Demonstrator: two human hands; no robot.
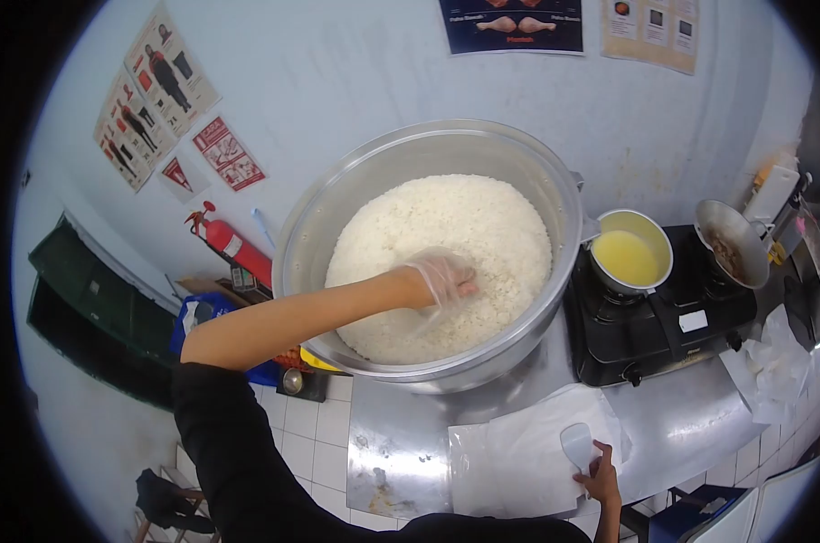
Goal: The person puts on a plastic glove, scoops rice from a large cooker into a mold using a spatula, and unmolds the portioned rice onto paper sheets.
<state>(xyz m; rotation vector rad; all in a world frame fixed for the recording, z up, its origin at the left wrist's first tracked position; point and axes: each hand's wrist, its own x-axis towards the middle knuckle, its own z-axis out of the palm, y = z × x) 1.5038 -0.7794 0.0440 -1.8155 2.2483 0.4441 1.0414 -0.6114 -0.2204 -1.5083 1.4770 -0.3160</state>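
A large metal pot (554, 204) holds a broad mound of cooked white rice (437, 213). My left hand (441, 279), in a clear plastic glove, reaches into the pot and is down at the rice, its fingers curled into the grains. Below the pot, my bare right hand (600, 477) is closed around the handle of a pale rice paddle (576, 444). The paddle's blade is over white paper sheets (509, 462) on the steel table (392, 452). My right palm is mostly turned away.
Right of the pot, a black gas stove (609, 348) carries a saucepan (649, 217) of yellow liquid and a frying pan (713, 213) with brown food. Crumpled paper (772, 366) lies at the table's right. A red fire extinguisher (233, 246) is at the left wall.
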